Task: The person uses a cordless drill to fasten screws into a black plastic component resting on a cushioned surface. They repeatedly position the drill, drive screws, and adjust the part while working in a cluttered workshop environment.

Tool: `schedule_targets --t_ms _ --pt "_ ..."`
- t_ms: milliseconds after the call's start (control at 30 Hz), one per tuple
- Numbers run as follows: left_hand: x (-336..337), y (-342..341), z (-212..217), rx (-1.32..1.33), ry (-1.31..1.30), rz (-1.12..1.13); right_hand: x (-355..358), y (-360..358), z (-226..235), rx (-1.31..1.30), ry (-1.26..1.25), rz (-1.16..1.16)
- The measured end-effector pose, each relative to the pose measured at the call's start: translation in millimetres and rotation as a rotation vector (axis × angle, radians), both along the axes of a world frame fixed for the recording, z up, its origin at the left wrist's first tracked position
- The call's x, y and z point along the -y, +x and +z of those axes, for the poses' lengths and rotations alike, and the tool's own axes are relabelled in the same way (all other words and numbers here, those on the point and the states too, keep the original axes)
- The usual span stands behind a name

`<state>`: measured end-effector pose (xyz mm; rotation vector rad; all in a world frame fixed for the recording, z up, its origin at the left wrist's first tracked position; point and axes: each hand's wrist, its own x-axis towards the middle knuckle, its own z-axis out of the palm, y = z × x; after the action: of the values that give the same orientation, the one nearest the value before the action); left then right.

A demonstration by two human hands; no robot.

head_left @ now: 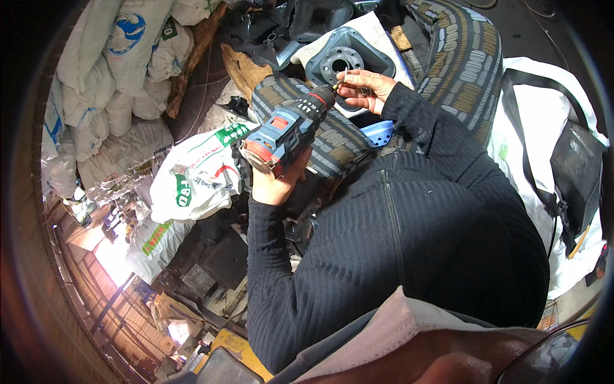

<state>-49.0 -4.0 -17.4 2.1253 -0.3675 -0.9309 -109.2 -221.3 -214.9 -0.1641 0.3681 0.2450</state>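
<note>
My left hand [275,187] is wrapped around the grip of a blue, black and red cordless drill [288,131]. The drill's chuck tilts up and to the right. At its tip, the thumb and fingers of my right hand [372,89] pinch a small, thin piece, too small to name, close against the chuck. Just beyond my fingers lies a dark grey metal part with a square base and a round flange [314,67], its centre hole ringed by smaller holes. A white sheet [378,31] lies beneath this part.
More dark metal parts [323,18] are piled at the far side. White printed sacks [105,70] are stacked at the left, with a white plastic bag [201,169] nearer. Patterned trousers [464,70] cover bent legs around the part. A blue perforated shoe [378,133] shows below my right wrist.
</note>
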Motion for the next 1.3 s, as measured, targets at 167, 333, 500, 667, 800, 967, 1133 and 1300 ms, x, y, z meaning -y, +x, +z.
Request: schedule_targets --t_ms 167,333,500,667,800,967,1133,1300 --pt "-1 8 -5 0.213 0.080 -0.245 3 -1 -1 0.005 -0.104 0.020" --pt "-4 7 -10 0.157 -0.015 -0.150 -3 -4 1 -0.058 0.021 0.011" --pt "-1 13 -8 0.126 0.063 -0.150 -7 -4 1 -0.105 0.125 -0.046" --pt "14 29 -11 0.629 0.118 -0.656 -4 -5 -8 -0.080 0.123 -0.013" --pt "14 23 -2 0.386 0.116 -0.504 0 -6 -16 -0.092 0.103 0.032" --pt "14 55 -10 0.482 0.062 -0.666 1 -5 -18 -0.121 -0.018 0.034" --pt "27 74 -21 0.303 0.057 -0.342 25 -7 -41 -0.382 -0.594 -0.303" --pt "40 98 -43 0.279 -0.007 -0.338 19 7 -46 -0.459 -0.686 -0.222"
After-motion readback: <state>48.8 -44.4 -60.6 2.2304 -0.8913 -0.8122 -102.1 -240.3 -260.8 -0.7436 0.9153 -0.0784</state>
